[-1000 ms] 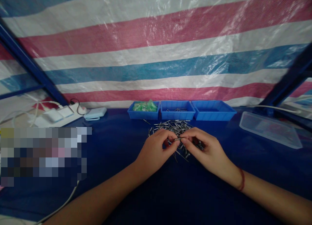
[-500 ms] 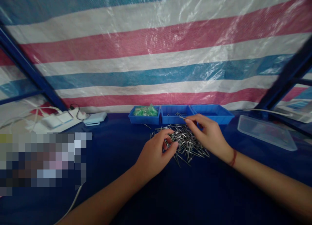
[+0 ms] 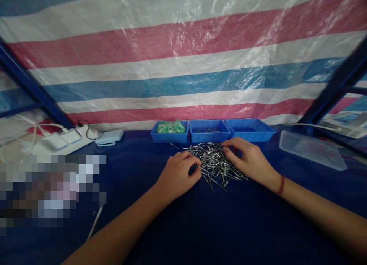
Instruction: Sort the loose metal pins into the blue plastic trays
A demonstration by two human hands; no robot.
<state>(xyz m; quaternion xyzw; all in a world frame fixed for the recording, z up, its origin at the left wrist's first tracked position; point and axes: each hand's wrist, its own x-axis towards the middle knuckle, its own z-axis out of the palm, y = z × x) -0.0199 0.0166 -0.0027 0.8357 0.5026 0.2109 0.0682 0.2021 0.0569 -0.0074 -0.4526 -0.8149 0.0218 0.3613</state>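
A loose pile of thin silver blind rivets (image 3: 216, 161) lies on the dark blue tabletop. At the pile's left edge is my left hand (image 3: 179, 173), its fingers curled with a gap between thumb and forefinger; nothing shows in it. Over the right side of the pile, my right hand (image 3: 248, 156) has thumb and forefinger apart, fingertips at the rivets. Behind the pile, a middle blue bin (image 3: 209, 137) holds several rivets. To its left a blue bin (image 3: 169, 138) contains a green plastic bag (image 3: 172, 126). The right blue bin (image 3: 252, 135) shows only its bare inside.
A clear plastic lid (image 3: 312, 150) lies at the right. On the left are a power strip with white plugs (image 3: 59, 139), cables and a light blue case (image 3: 109, 137). A striped tarp (image 3: 183, 77) hangs behind, between blue metal posts.
My right hand has moved from the middle bin's front edge down to the pile; the rivet between its fingertips no longer shows there. My left hand has shifted slightly left. The view has tilted slightly.
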